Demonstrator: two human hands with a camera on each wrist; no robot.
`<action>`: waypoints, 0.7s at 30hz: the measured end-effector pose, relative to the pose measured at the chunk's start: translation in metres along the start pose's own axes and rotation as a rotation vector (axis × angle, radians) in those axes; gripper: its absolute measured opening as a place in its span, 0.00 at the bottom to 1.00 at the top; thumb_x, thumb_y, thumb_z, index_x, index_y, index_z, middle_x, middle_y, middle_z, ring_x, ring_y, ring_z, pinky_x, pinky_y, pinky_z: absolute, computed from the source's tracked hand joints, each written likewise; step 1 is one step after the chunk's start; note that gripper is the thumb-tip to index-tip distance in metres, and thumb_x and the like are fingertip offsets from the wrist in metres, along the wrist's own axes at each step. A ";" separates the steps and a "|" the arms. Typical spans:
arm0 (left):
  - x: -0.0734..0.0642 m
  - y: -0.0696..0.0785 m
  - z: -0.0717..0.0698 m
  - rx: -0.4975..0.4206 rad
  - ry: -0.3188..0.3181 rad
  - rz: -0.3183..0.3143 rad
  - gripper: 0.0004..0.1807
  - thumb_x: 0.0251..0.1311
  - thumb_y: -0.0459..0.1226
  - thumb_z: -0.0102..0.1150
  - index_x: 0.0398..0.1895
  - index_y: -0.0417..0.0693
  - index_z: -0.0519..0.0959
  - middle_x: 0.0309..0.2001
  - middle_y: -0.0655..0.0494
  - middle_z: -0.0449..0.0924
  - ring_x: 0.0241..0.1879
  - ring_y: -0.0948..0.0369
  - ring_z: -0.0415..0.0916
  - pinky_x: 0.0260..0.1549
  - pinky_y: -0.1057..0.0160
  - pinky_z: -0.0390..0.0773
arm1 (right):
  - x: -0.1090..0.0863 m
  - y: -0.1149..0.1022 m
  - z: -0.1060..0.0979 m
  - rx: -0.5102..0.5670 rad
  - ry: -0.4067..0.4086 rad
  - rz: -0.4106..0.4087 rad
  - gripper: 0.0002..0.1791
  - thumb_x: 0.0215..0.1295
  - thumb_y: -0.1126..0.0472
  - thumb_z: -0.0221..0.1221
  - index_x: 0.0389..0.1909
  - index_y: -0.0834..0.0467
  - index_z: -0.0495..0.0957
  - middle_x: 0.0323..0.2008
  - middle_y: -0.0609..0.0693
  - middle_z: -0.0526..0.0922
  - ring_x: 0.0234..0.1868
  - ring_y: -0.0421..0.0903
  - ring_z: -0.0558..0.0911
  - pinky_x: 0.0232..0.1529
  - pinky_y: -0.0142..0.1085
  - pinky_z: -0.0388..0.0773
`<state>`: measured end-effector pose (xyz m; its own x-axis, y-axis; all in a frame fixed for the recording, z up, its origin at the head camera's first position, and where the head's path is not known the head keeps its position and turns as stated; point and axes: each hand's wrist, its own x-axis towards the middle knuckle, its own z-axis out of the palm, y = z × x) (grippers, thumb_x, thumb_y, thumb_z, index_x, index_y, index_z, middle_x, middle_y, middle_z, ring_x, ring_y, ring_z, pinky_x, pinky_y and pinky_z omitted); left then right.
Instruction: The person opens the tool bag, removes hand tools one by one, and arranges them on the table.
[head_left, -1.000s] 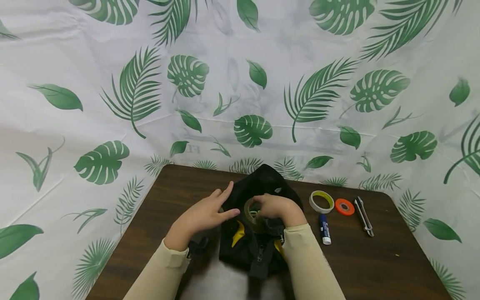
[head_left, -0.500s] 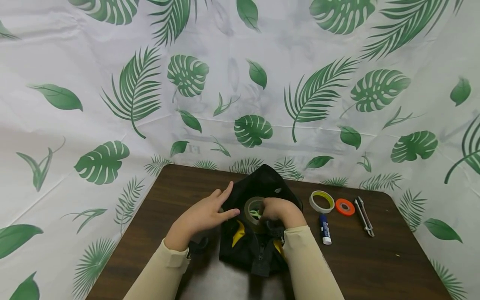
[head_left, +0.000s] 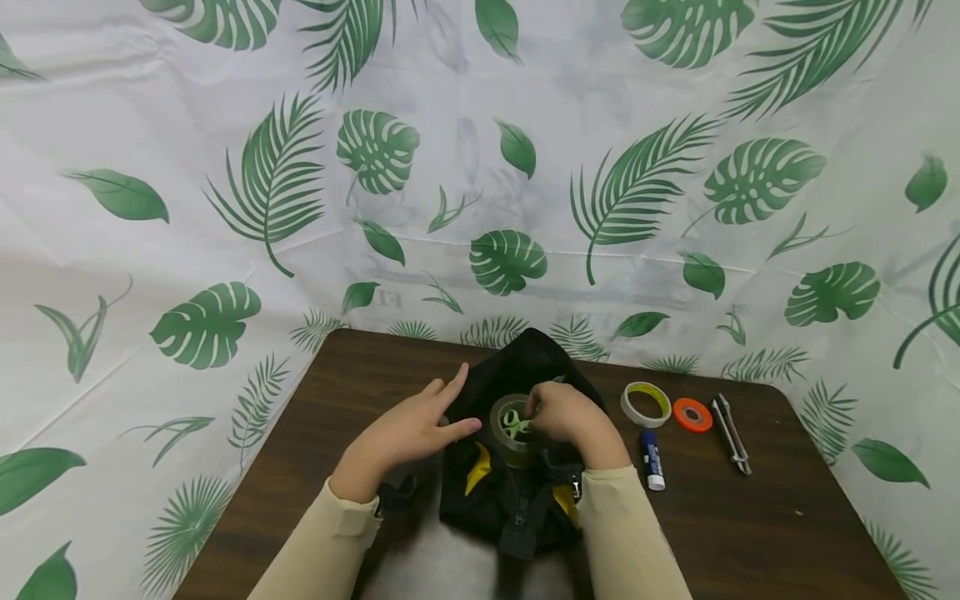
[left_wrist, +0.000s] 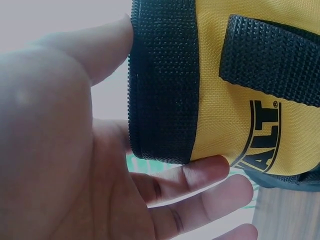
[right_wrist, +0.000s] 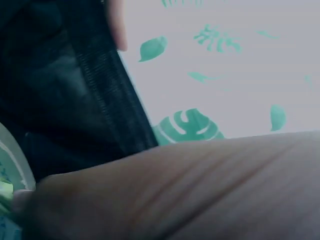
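Observation:
A black tool bag (head_left: 528, 358) with yellow panels stands on the table, its zippered mouth open. My left hand (head_left: 408, 429) is at the left edge of the mouth, thumb and index finger spread. In the left wrist view, the thumb touches the zipper edge (left_wrist: 162, 90) and another finger lies against the yellow outside. My right hand (head_left: 570, 417) reaches into the bag with bent fingers, beside a brown tape roll (head_left: 498, 433). Green scissor-like handles (head_left: 513, 423) show inside the roll, right by the fingertips; I cannot tell whether they are gripped.
Right of the bag lie a white and yellow tape roll (head_left: 626, 411), an orange ring-shaped roll (head_left: 681, 417), a blue and white glue stick (head_left: 652, 462) and a utility knife (head_left: 731, 435). Leaf-printed sheeting (head_left: 420, 75) hangs behind the brown table (head_left: 750, 533).
My right hand has shifted up and to the right from the tape roll's middle, leaving more of the green handles in sight. The left hand stays where it was.

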<state>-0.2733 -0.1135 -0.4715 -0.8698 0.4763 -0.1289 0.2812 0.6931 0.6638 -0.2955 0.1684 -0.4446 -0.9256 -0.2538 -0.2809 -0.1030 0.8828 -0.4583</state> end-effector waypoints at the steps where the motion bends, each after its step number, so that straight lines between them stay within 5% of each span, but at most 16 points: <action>1: 0.000 0.000 0.000 -0.001 -0.001 -0.001 0.53 0.72 0.74 0.51 0.89 0.79 0.35 0.89 0.42 0.46 0.83 0.39 0.61 0.78 0.33 0.65 | -0.003 0.000 -0.002 0.009 0.022 -0.008 0.03 0.72 0.64 0.68 0.44 0.56 0.86 0.40 0.50 0.86 0.30 0.48 0.82 0.34 0.42 0.80; 6: 0.001 0.000 0.000 0.005 0.003 -0.002 0.52 0.72 0.73 0.52 0.90 0.79 0.37 0.89 0.41 0.47 0.83 0.39 0.62 0.78 0.33 0.65 | -0.016 0.003 -0.013 0.133 0.118 -0.041 0.03 0.76 0.61 0.66 0.42 0.57 0.85 0.38 0.52 0.87 0.27 0.46 0.85 0.34 0.42 0.86; 13: 0.000 0.002 -0.001 0.014 0.012 -0.009 0.53 0.72 0.73 0.52 0.90 0.78 0.36 0.89 0.42 0.47 0.82 0.39 0.64 0.77 0.33 0.66 | -0.029 0.016 -0.020 0.390 0.295 -0.142 0.05 0.79 0.58 0.65 0.48 0.54 0.85 0.41 0.55 0.86 0.35 0.50 0.90 0.40 0.41 0.90; 21: 0.000 0.001 0.001 0.001 0.007 0.000 0.53 0.72 0.73 0.52 0.90 0.78 0.36 0.89 0.42 0.47 0.82 0.39 0.64 0.77 0.34 0.66 | -0.040 0.032 -0.016 0.779 0.478 -0.242 0.22 0.78 0.54 0.68 0.59 0.68 0.80 0.42 0.55 0.85 0.38 0.46 0.89 0.42 0.41 0.91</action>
<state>-0.2728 -0.1120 -0.4716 -0.8727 0.4723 -0.1236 0.2815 0.6936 0.6630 -0.2672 0.2132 -0.4348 -0.9800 -0.0541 0.1913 -0.1988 0.2709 -0.9418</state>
